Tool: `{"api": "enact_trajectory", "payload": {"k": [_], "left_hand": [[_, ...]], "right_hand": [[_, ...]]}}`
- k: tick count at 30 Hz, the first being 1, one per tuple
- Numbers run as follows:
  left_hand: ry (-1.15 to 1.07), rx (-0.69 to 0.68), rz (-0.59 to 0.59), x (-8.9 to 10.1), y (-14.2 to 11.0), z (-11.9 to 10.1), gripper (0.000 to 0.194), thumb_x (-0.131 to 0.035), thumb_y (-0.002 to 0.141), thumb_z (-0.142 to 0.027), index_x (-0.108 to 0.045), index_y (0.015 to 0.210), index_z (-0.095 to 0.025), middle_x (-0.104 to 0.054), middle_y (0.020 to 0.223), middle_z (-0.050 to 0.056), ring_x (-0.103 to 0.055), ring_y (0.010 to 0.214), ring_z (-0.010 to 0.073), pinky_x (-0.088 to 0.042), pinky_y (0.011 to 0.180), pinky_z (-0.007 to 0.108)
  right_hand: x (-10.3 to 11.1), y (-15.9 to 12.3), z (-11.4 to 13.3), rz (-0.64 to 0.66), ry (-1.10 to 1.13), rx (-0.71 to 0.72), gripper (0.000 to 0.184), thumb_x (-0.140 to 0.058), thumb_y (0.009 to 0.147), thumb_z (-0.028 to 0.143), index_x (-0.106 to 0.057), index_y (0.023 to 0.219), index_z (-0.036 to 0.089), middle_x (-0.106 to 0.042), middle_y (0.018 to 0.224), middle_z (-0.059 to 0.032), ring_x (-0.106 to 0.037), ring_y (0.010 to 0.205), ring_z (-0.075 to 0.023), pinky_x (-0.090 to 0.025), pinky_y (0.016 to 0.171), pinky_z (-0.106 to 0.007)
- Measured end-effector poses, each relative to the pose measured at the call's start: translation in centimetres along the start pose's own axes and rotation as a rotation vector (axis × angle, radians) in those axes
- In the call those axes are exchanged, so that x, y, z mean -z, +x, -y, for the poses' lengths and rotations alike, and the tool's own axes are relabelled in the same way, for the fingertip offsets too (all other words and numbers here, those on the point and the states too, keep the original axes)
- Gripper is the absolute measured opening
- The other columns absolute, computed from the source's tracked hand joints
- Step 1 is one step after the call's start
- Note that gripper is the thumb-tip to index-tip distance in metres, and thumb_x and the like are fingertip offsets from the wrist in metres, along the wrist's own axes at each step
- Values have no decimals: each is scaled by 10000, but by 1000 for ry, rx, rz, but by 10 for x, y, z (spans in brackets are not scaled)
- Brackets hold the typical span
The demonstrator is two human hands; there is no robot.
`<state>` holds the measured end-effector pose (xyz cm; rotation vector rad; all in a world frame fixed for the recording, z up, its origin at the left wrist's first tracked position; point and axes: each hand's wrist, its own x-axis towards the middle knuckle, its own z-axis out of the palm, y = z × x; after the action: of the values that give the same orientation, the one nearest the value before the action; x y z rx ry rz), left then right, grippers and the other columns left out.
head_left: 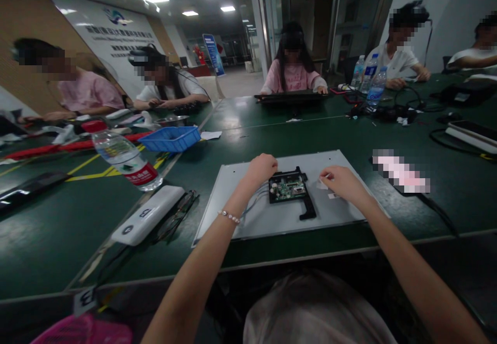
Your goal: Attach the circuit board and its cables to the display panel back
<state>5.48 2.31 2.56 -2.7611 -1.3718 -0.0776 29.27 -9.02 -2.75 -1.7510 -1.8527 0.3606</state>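
Note:
In front of me a flat light-grey panel [229, 199] lies on the table. On it sits a green circuit board [289, 188] in a black plastic frame [308, 209], with a grey cable [254, 199] running off to the left. My left hand [264, 169] is closed at the frame's upper left corner; its fingertips are hidden. To the right of the board, my right hand [344, 182] is closed in a pinch, with a small whitish piece [322, 182] at its fingertips. Another small white piece [333, 196] lies on the panel just below that hand.
To the left are a tilted water bottle [126, 157], a white power bank [149, 214], glasses [178, 217] and a blue tray [171, 139]. A pink-screened phone [402, 173] with a cable lies right. Several people sit around the table; bottles [375, 87] stand at the back right.

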Motion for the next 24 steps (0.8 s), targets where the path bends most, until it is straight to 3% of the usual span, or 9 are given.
{"api": "enact_trajectory", "payload": {"k": [4, 11, 17, 21, 24], "left_hand": [[36, -18, -50, -2, 13, -14, 300, -424, 896, -183, -710, 980, -147, -676, 1050, 141, -618, 1025, 253, -467, 869, 344], [24, -55, -10, -16, 24, -28, 221, -517, 858, -202, -712, 928, -125, -684, 1003, 152, -637, 995, 284, -474, 843, 360], [-101, -40, -15, 0, -10, 1, 449, -500, 904, -394, -556, 1241, -103, -593, 1253, 152, -577, 1134, 267, -433, 961, 343], [-272, -145, 70, 6, -44, 20, 790, -607, 801, -506, -329, 1418, -100, -393, 1457, 170, -399, 1336, 259, -326, 1080, 319], [-379, -186, 122, 1, -58, 24, 958, -689, 700, -511, -247, 1449, -110, -311, 1502, 173, -325, 1382, 259, -308, 1096, 319]], "right_hand": [[2, 1, 1, 11, -29, -21, 192, -531, 840, 250, -705, 887, 185, -716, 901, -80, -654, 806, -198, -474, 744, -303], [1, 1, -3, 6, -31, -20, 190, -537, 842, 247, -705, 896, 177, -712, 908, -89, -655, 831, -200, -474, 782, -312], [4, 0, 1, 2, 21, 10, 208, -521, 851, 241, -704, 920, 171, -708, 959, -89, -655, 846, -198, -484, 793, -312], [11, 11, 14, 14, -29, 97, 257, -500, 869, 233, -692, 1015, 146, -689, 1035, -106, -641, 923, -214, -474, 839, -328], [12, 30, 31, 45, -98, 231, 275, -506, 877, 246, -685, 1062, 149, -677, 1077, -109, -617, 997, -234, -453, 897, -355]]}}
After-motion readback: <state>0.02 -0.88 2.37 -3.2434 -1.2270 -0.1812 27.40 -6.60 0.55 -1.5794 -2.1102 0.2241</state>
